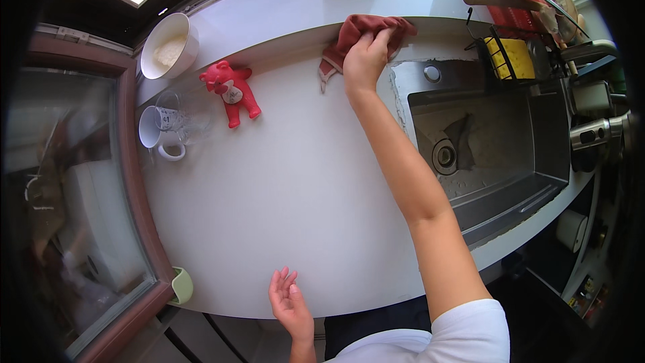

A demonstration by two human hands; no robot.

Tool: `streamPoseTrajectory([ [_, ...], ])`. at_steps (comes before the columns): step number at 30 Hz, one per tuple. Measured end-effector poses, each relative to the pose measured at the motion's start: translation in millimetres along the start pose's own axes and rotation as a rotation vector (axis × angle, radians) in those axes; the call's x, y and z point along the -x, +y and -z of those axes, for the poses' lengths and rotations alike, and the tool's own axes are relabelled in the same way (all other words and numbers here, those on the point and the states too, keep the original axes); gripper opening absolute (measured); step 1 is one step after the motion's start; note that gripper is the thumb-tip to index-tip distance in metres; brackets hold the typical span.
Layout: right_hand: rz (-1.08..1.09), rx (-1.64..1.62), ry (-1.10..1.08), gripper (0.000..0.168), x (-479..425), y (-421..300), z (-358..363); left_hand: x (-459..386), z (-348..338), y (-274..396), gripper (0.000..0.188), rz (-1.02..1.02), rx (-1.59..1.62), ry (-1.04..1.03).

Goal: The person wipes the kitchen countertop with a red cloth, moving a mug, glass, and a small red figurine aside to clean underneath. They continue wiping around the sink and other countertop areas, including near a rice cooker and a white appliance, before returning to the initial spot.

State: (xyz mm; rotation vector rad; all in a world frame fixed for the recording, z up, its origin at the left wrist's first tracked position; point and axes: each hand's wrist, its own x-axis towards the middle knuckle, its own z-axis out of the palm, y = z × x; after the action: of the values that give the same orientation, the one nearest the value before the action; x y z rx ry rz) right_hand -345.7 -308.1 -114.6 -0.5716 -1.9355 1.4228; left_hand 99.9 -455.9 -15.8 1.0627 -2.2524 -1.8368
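Note:
My right hand (367, 59) reaches to the back of the white countertop (282, 196) and grips a dark red cloth (355, 30). The cloth is bunched against the low raised ledge (297, 40), and one corner with a pale edge hangs toward the counter. Part of it is hidden under my fingers. My left hand (288, 298) is held near the front edge of the counter, fingers apart and palm partly turned up, with nothing in it.
A red bear figure (233, 93), a white mug (151, 128) and a clear glass (184, 121) are at left. On the ledge sits a white bowl (174, 50) with pale contents. A steel sink (484, 146) lies right, below a rack holding a yellow sponge (509, 58). A framed window (133, 176) borders the left.

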Motion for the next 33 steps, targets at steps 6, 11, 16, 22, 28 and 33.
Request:
streamPoseTrajectory([
  [6, -0.141, -0.069, -0.021, 0.046, -79, 25, 44, -7, -24, 18, 0.046, -0.025, -0.008, -0.082],
  [11, -0.125, -0.137, 0.230, 0.032, -168, 81, 75, -7, -38, 14, 0.046, 0.002, 0.015, -0.157],
  [16, -0.215, -0.201, 0.103, 0.038, -106, 29, 51, -6, -39, 10, 0.046, 0.010, -0.004, -0.123],
  [22, 0.048, -0.103, -0.015, 0.037, -47, 28, 31, -6, -50, 21, 0.046, 0.040, -0.056, -0.146],
  [28, -0.101, -0.129, 0.145, 0.040, -150, 68, 69, -1, -49, 23, 0.046, -0.034, -0.020, -0.190],
  [33, 0.120, 0.212, 0.209, 0.037, -83, 58, 35, 0, -40, 16, 0.046, 0.058, -0.023, -0.145],
])
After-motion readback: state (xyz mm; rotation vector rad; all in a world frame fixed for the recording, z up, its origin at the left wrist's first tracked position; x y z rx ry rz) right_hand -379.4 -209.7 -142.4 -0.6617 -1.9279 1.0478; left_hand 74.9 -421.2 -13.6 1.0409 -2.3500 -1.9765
